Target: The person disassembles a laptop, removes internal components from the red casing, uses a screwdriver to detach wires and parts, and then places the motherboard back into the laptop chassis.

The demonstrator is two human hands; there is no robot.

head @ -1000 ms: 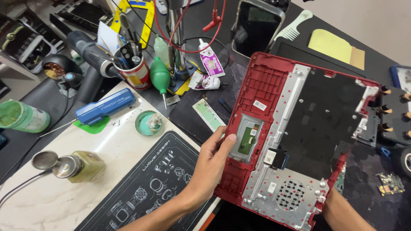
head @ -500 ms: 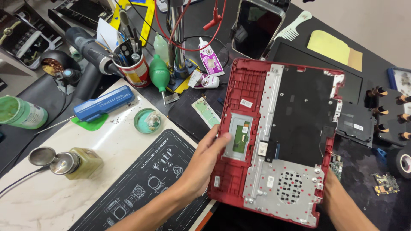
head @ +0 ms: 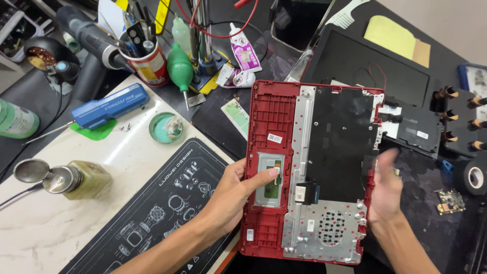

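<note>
Both hands are on the red laptop shell (head: 274, 152), which now sits squarer to the view than a moment ago, swung round from a tilt so its long sides run nearly straight up and down. Left hand (head: 231, 195) grips the left rim, thumb pressed flat across the grey touchpad plate (head: 269, 177), fingers curled out of sight underneath. Right hand (head: 384, 190) is at the right rim, blurred with motion, fingers spread and looking loose; whether it actually clamps the edge I cannot tell. So the shell has been turned inside-up and levelled, its silver metal frame (head: 324, 231) and black keyboard backing (head: 342, 142) laid bare, which reads as positioning for a look at the innards. It hovers over the near right part of the table, above a dark mat (head: 213, 116). To the left, a black printed work mat (head: 147, 213) lies on the pale marble table (head: 61, 233), with a brass-coloured liquid dispenser (head: 76, 177), a round green tin (head: 166, 127) and a blue tool (head: 109, 105). Along the far edge: a red cup of tools (head: 147, 61), a green blower bulb (head: 179, 63), a glue tube (head: 242, 48). Off right, a roll of black tape (head: 472, 177) and a small circuit board (head: 449, 200).
</note>
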